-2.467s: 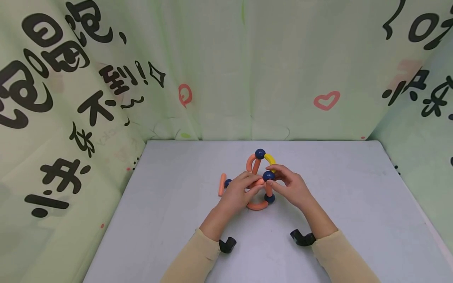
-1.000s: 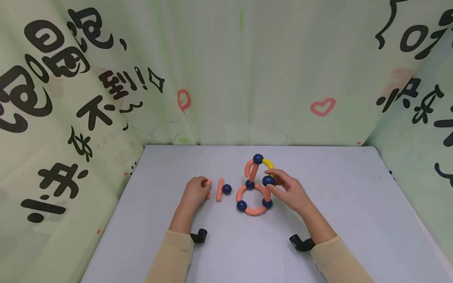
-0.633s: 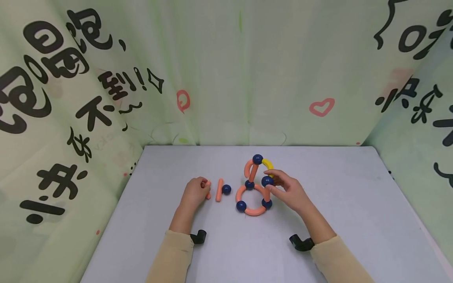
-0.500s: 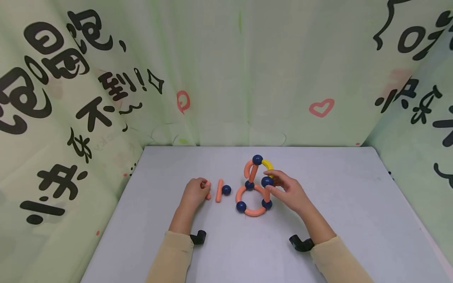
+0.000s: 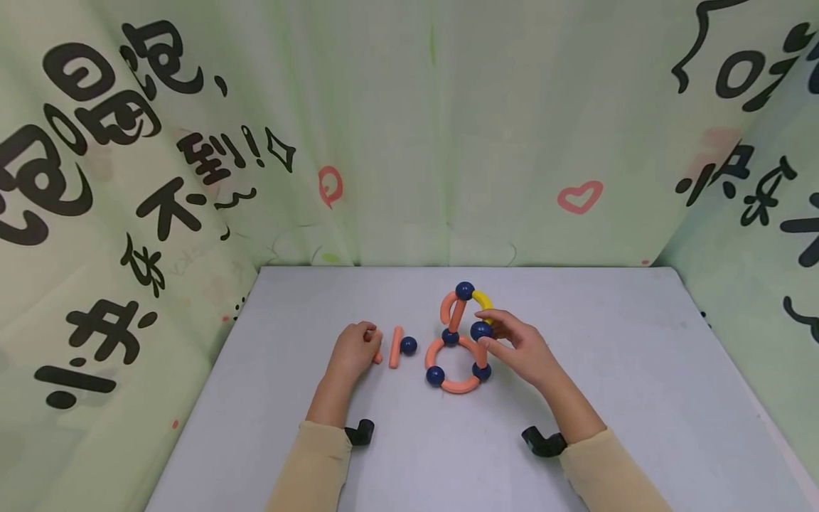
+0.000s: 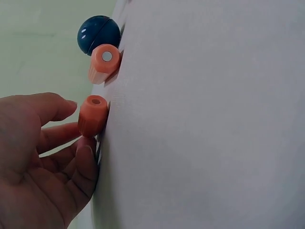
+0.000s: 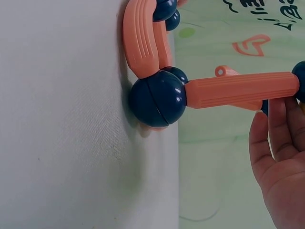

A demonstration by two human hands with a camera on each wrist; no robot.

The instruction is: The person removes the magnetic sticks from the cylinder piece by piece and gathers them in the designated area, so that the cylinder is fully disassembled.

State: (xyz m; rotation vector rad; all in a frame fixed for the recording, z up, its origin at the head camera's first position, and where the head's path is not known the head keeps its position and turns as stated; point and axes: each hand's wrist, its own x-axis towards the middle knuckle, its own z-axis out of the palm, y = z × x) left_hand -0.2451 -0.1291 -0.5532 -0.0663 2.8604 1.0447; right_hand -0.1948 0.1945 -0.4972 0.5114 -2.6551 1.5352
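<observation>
My left hand [image 5: 353, 350] is at the table's left half, fingers curled about a straight orange magnetic rod [image 6: 93, 116]. Its thumb tip lies close against the rod's side in the left wrist view. My right hand [image 5: 521, 343] pinches a blue ball [image 5: 481, 331] between thumb and fingers. That ball tops an upright orange rod [image 7: 242, 89], part of a ball-and-rod structure. A ring of curved orange rods [image 5: 459, 386] and blue balls forms its base. Behind, another rod [image 5: 457, 315] rises to a top ball [image 5: 465, 291], from which a yellow curved rod [image 5: 483, 299] runs toward the pinched ball.
A loose orange rod [image 5: 396, 347] and a loose blue ball [image 5: 408, 345] lie between my left hand and the structure. A curved orange rod [image 5: 446, 308] hangs from the top ball. Printed curtains [image 5: 397, 142] enclose the white table [image 5: 608, 370].
My left hand has gone from the structure to the left, where an orange rod now shows at its fingers. My right hand stays at the blue ball. The last half second shows little motion.
</observation>
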